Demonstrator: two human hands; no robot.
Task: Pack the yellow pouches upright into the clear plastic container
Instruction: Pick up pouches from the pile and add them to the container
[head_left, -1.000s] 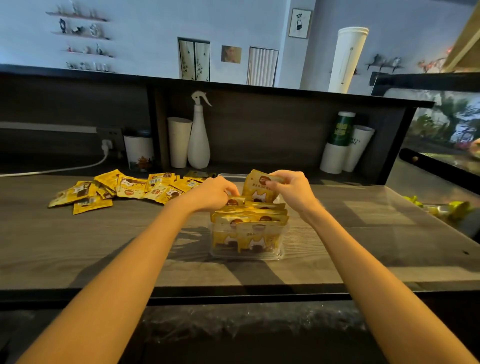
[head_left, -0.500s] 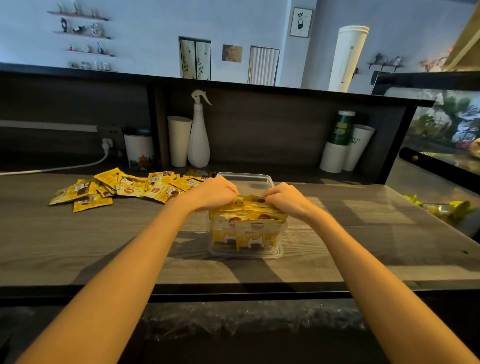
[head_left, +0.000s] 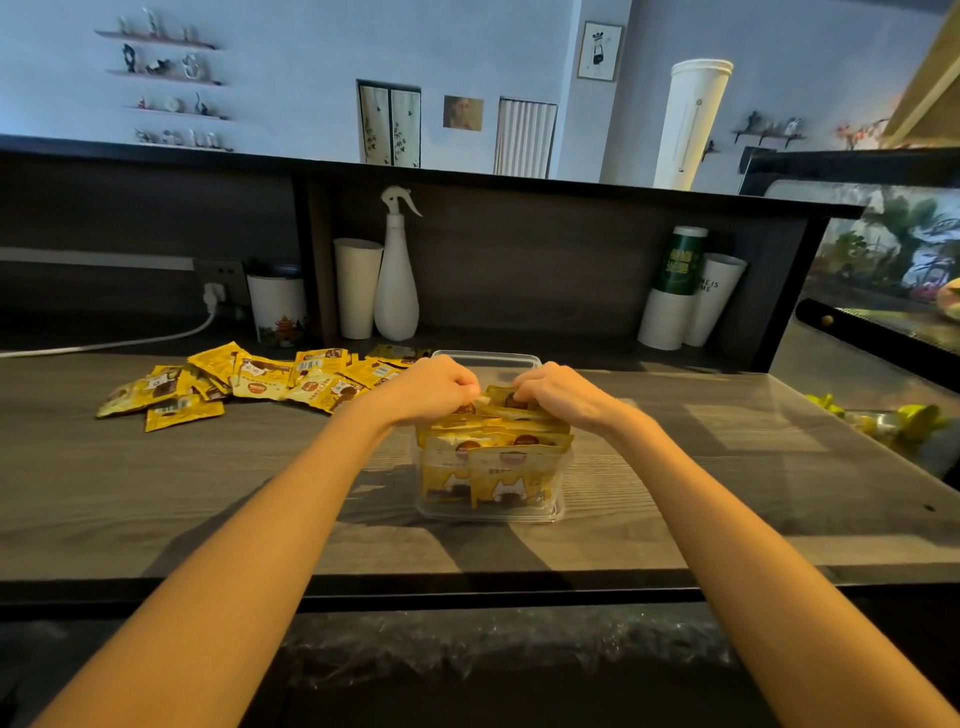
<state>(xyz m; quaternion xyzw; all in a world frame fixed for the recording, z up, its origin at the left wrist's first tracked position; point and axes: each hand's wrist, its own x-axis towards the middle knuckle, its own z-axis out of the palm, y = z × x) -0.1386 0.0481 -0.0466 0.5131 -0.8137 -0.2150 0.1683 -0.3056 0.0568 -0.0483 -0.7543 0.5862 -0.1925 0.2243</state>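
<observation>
A clear plastic container (head_left: 540, 512) stands on the dark wooden counter in the middle of the head view. Several yellow pouches (head_left: 493, 467) stand upright in it, packed in rows toward me. My left hand (head_left: 434, 387) and my right hand (head_left: 558, 389) sit over the back rows, fingers curled down onto the tops of the pouches there. The rear pouch (head_left: 506, 397) shows between the two hands, and both hands pinch its top edge. A loose pile of yellow pouches (head_left: 249, 379) lies flat on the counter to the left.
Against the back wall stand a white spray bottle (head_left: 397, 275), a white cup (head_left: 356, 288), a printed cup (head_left: 278, 312) and stacked cups (head_left: 685, 291). A white cable (head_left: 119, 343) runs along the left. A glass case (head_left: 883, 291) sits at the right.
A second ago my right hand held one pouch above the container. It came down into the back row, and both hands now sit low on the pouch tops.
</observation>
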